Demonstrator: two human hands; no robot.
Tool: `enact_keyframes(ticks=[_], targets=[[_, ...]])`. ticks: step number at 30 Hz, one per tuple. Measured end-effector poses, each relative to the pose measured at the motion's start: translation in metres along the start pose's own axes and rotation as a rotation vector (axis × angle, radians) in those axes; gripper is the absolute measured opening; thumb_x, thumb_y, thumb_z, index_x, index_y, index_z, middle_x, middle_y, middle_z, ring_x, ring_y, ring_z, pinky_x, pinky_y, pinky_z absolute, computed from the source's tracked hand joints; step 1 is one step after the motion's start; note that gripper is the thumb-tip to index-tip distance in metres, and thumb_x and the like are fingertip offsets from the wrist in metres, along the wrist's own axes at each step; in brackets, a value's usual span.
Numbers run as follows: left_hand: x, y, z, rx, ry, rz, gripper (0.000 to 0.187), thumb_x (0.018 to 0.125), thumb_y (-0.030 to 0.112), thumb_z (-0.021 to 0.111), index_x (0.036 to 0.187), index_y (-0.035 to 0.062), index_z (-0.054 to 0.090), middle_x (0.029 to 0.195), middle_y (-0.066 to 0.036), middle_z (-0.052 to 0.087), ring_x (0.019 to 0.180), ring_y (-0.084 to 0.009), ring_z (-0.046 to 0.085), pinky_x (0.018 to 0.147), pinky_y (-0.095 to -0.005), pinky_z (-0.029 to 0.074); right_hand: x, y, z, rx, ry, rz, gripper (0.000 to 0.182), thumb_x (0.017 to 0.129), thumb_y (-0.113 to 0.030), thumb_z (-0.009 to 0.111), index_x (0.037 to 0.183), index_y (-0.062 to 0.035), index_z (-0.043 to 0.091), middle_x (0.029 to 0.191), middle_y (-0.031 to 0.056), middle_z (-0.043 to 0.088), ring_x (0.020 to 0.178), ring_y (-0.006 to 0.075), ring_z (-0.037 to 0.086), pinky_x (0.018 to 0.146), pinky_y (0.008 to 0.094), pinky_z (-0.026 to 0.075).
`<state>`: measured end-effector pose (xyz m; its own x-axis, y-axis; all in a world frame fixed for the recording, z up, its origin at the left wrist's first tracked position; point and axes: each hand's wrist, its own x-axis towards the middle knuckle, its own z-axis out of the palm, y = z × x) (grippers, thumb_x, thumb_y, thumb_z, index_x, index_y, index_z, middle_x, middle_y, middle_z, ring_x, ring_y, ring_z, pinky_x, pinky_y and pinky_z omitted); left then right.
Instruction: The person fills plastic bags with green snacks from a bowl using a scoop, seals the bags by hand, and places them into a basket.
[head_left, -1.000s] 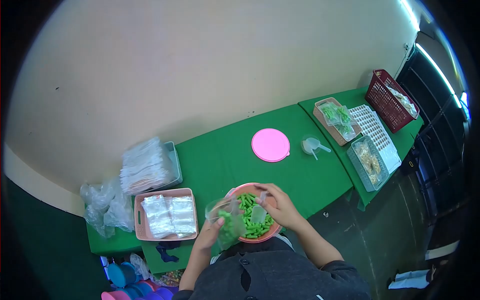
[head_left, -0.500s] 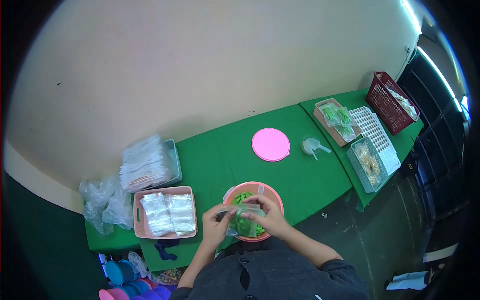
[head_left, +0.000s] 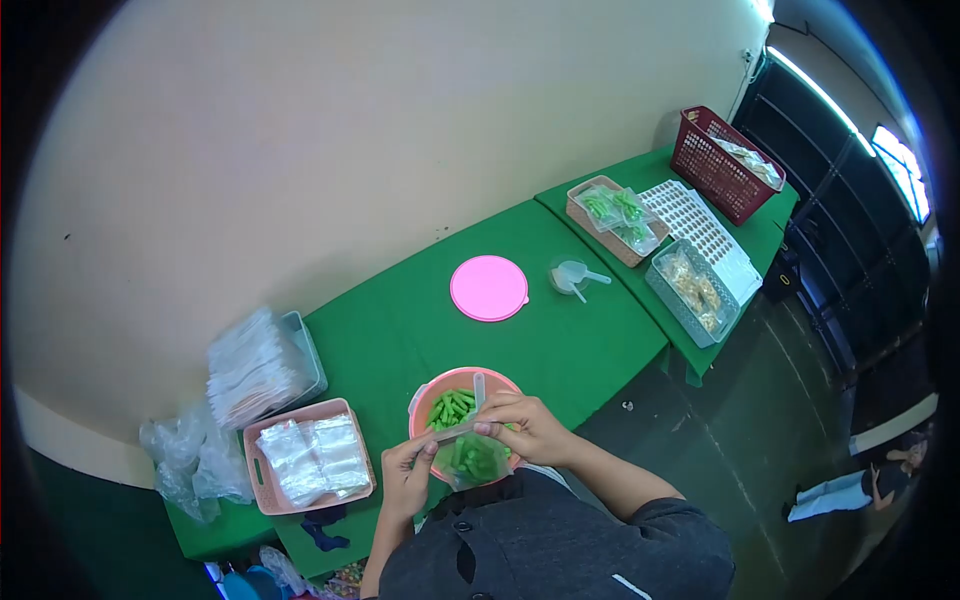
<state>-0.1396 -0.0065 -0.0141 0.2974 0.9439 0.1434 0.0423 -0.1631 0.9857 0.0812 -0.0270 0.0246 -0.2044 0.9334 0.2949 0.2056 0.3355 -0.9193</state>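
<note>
A small clear plastic bag (head_left: pixel 473 461) with green pieces in its lower part hangs between my two hands. My left hand (head_left: pixel 408 474) pinches the left end of the bag's top edge between thumb and fingers. At the other end, my right hand (head_left: pixel 527 430) has its thumb and fingers closed on the same edge. Both hands are over a pink tub (head_left: pixel 508 383), which holds short green stick-like pieces (head_left: pixel 450 408). A translucent handle (head_left: pixel 479 388) stands up inside the tub, its lower end hidden.
Left are a pink basket of clear bags (head_left: pixel 357 428) and a stack of white packets (head_left: pixel 258 368). Beyond the tub lie a pink lid (head_left: pixel 489 289) and a scoop (head_left: pixel 580 274). Filled baskets (head_left: pixel 690 330) and sticker sheets (head_left: pixel 700 225) are right. A person (head_left: pixel 850 490) is at far right.
My view has turned right, so the table things appear shifted left. The bag's top edge is now drawn straight between both hands. The person at far right shows more fully.
</note>
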Motion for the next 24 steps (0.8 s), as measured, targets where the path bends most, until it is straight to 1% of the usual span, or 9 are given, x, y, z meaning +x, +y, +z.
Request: enact_keyframes(ticks=[3, 5, 8, 13, 15, 19, 20, 22, 24], targets=[[0.010, 0.003, -0.001, 0.119, -0.036, 0.184, 0.033, 0.098, 0.024, 0.052, 0.107, -0.0034, 0.068, 0.084, -0.014, 0.070, 0.083, -0.0198, 0.067, 0.083, -0.0321, 0.049, -0.010, 0.017, -0.013, 0.125, 0.107, 0.008, 0.018, 0.094, -0.013, 0.057, 0.099, 0.0010, 0.068, 0.098, 0.0110, 0.065, 0.088, 0.0188, 0.061, 0.079, 0.0320, 0.048], [0.016, -0.007, -0.008, -0.032, 0.249, 0.127, 0.035, 0.099, 0.026, 0.048, 0.112, -0.0009, 0.066, 0.091, -0.014, 0.070, 0.092, -0.0242, 0.067, 0.090, -0.0348, 0.047, -0.012, 0.025, -0.028, 0.305, 0.362, 0.082, 0.024, 0.097, -0.016, 0.053, 0.107, 0.0015, 0.066, 0.114, 0.0145, 0.064, 0.102, 0.0204, 0.061, 0.086, 0.0338, 0.049], [0.024, -0.007, 0.000, 0.085, 0.020, 0.155, 0.038, 0.097, 0.030, 0.051, 0.115, -0.0015, 0.064, 0.102, -0.015, 0.069, 0.102, -0.0265, 0.064, 0.094, -0.0366, 0.045, -0.013, 0.011, -0.041, -0.008, 0.479, 0.006, 0.027, 0.099, -0.017, 0.051, 0.114, 0.0005, 0.064, 0.124, 0.0159, 0.060, 0.110, 0.0226, 0.059, 0.089, 0.0347, 0.049], [0.010, -0.007, 0.060, 0.095, -0.049, 0.291, 0.044, 0.091, 0.036, 0.061, 0.116, -0.0007, 0.063, 0.115, -0.017, 0.064, 0.118, -0.0318, 0.055, 0.102, -0.0407, 0.039, -0.024, 0.023, -0.001, -0.137, 0.207, -0.096, 0.040, 0.089, -0.018, 0.066, 0.126, -0.0063, 0.060, 0.123, 0.0139, 0.057, 0.113, 0.0273, 0.056, 0.096, 0.0358, 0.045], [-0.005, -0.027, 0.062, -0.097, -0.084, 0.083, 0.042, 0.091, 0.036, 0.061, 0.116, 0.0016, 0.064, 0.118, -0.017, 0.064, 0.126, -0.0342, 0.049, 0.105, -0.0429, 0.036, -0.023, 0.021, 0.010, -0.221, 0.065, -0.156, 0.047, 0.083, -0.016, 0.071, 0.128, -0.0077, 0.059, 0.119, 0.0132, 0.054, 0.110, 0.0263, 0.054, 0.097, 0.0373, 0.043], [-0.008, -0.034, 0.035, 0.108, -0.152, 0.047, 0.039, 0.093, 0.033, 0.059, 0.112, 0.0000, 0.065, 0.117, -0.018, 0.064, 0.124, -0.0353, 0.050, 0.106, -0.0439, 0.035, -0.012, 0.012, 0.028, -0.134, 0.503, 0.094, 0.045, 0.080, -0.017, 0.075, 0.121, -0.0040, 0.061, 0.112, 0.0107, 0.056, 0.103, 0.0186, 0.055, 0.091, 0.0325, 0.044], [-0.007, -0.033, 0.032, 0.138, -0.121, 0.088, 0.035, 0.093, 0.030, 0.058, 0.107, -0.0013, 0.066, 0.107, -0.016, 0.066, 0.113, -0.0302, 0.055, 0.105, -0.0433, 0.036, -0.013, 0.020, 0.028, -0.131, 0.496, 0.096, 0.045, 0.080, -0.017, 0.075, 0.121, -0.0040, 0.061, 0.112, 0.0107, 0.056, 0.103, 0.0186, 0.055, 0.091, 0.0325, 0.044], [-0.004, -0.033, 0.029, 0.199, -0.059, 0.179, 0.031, 0.094, 0.025, 0.056, 0.095, -0.0040, 0.067, 0.088, -0.012, 0.069, 0.090, -0.0201, 0.065, 0.103, -0.0420, 0.038, -0.012, 0.038, 0.025, 0.561, 0.084, 0.406, 0.033, 0.083, -0.017, 0.074, 0.110, -0.0016, 0.064, 0.102, 0.0049, 0.063, 0.095, 0.0131, 0.058, 0.086, 0.0289, 0.046], [-0.002, -0.032, 0.028, 0.192, -0.008, 0.201, 0.029, 0.094, 0.023, 0.056, 0.093, -0.0039, 0.067, 0.084, -0.012, 0.069, 0.086, -0.0191, 0.065, 0.105, -0.0427, 0.037, -0.010, 0.039, 0.026, 0.601, 0.081, 0.467, 0.024, 0.083, -0.013, 0.074, 0.102, -0.0016, 0.065, 0.094, 0.0022, 0.064, 0.090, 0.0091, 0.061, 0.083, 0.0262, 0.048]])
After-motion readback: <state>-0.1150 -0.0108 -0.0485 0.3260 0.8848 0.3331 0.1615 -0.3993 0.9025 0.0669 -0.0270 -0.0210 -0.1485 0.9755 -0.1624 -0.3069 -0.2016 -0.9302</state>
